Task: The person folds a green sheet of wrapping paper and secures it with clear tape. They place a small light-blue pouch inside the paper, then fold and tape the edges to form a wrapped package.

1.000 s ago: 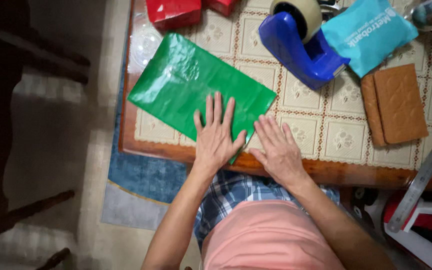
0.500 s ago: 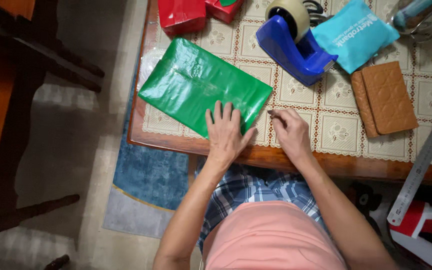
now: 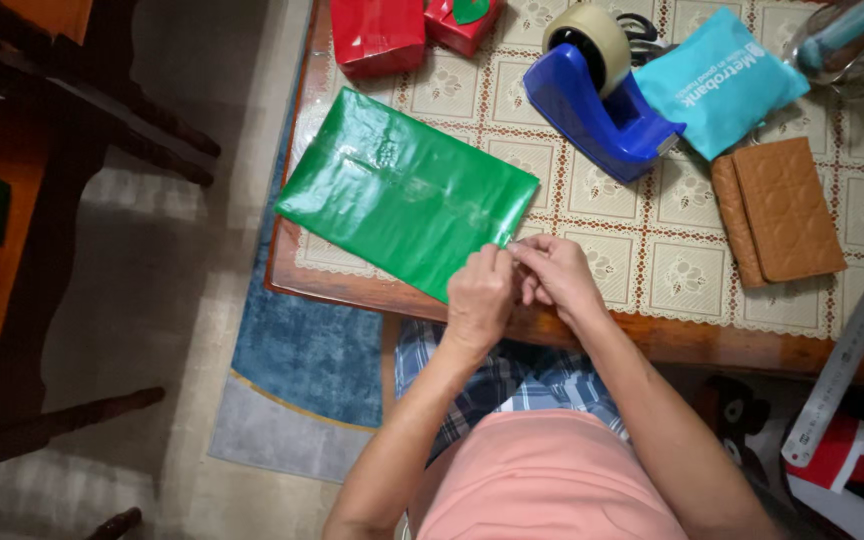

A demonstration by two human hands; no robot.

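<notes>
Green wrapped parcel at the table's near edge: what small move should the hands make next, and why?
Probably press the near corner flat. Both hands, left hand and right hand, meet with fingers pinched at the near right corner of the green wrapped parcel, which lies flat on the tablecloth, the blue tape dispenser just beyond.

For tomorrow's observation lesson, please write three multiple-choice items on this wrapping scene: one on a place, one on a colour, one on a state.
1. Where is the tape dispenser?
A. Left of the green parcel
B. Between the green parcel and the brown wallet
C. On the floor

2. What colour is the pouch beside the dispenser?
A. Teal
B. Yellow
C. Black

3. How are the hands placed?
A. Flat and far apart
B. Under the table
C. Together at the parcel's near corner

Answers: 1 B, it stands right of the parcel and left of the wallet. 2 A, its surface is teal. 3 C, left hand and right hand meet there.
</notes>
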